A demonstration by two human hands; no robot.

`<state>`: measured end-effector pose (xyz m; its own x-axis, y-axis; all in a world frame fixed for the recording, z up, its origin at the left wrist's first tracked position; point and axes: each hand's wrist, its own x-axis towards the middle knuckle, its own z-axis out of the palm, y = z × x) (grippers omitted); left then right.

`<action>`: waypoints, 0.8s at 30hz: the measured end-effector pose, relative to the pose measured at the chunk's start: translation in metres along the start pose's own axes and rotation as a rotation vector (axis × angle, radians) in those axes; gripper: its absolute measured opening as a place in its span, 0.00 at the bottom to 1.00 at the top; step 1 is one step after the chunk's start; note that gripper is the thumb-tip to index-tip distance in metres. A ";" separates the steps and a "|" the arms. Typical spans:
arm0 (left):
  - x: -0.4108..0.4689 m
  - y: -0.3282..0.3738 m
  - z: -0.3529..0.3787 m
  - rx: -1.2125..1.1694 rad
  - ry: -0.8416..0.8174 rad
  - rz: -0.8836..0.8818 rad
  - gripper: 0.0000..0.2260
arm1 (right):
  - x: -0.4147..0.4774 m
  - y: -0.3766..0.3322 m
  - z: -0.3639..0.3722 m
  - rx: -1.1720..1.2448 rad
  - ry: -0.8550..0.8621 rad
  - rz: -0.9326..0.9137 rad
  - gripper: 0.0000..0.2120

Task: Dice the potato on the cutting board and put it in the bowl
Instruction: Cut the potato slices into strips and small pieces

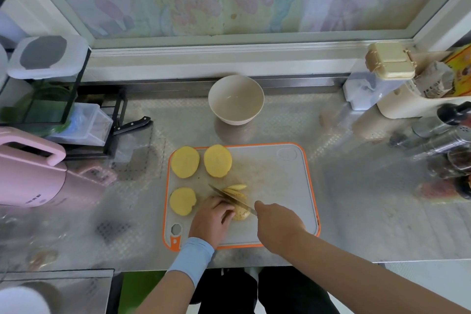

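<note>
A: Hands?

B: The left hand [212, 219] has its fingers curled down on the potato chunk [240, 214], pinning it at the near middle of the cutting board [277, 171]. The right hand [277, 224] is fisted round the knife [229, 196]. The handle is hidden in the fist and the blade slants far-left across the chunk.

A: Rest of the potato?

B: Two thin slices [237, 187] lie just past the blade. Three round slices are along the board's left edge. The far-left slice [185, 162] overhangs the orange rim at the corner. The second slice [218, 160] touches the far rim. The near-left slice [182, 201] sits just inside the rim, close to the left hand.

A: Bowl?

B: The bowl [254, 99] is beyond the board's far edge, apart from it, with nothing in it. A strip of steel counter [356, 199] lies between.

A: Free room?

B: The board's right half is bare up to the rim. The counter to the right of it is open as far as the metal shakers [443, 137] at the right edge. The pink appliance [30, 173] crowds the left side, well apart from the board.
</note>
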<state>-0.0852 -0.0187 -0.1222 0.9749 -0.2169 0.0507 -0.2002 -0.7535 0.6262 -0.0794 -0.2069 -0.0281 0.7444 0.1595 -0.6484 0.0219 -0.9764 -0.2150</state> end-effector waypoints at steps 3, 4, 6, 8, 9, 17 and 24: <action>0.000 0.000 0.001 -0.004 0.013 0.000 0.07 | 0.008 -0.001 0.007 0.013 -0.007 -0.013 0.10; -0.001 0.000 0.002 -0.008 0.018 0.000 0.07 | 0.010 0.000 0.012 0.024 -0.012 -0.010 0.09; -0.002 0.000 0.002 -0.010 0.035 0.002 0.07 | 0.012 0.003 0.020 0.034 -0.006 -0.007 0.07; -0.003 0.001 0.003 -0.015 0.047 0.006 0.07 | 0.013 0.005 0.025 0.032 0.015 -0.008 0.06; -0.003 0.001 0.004 -0.013 0.052 0.007 0.07 | 0.013 0.006 0.025 0.029 0.020 -0.010 0.05; -0.008 0.004 0.004 -0.010 0.054 -0.003 0.09 | 0.009 -0.001 0.016 0.038 0.050 -0.008 0.06; -0.009 0.008 0.004 0.013 0.067 -0.035 0.09 | -0.005 -0.008 0.012 -0.014 0.084 -0.032 0.08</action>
<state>-0.0963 -0.0246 -0.1209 0.9855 -0.1486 0.0815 -0.1669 -0.7677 0.6186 -0.0914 -0.1986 -0.0318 0.7966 0.1780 -0.5776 0.0550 -0.9730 -0.2240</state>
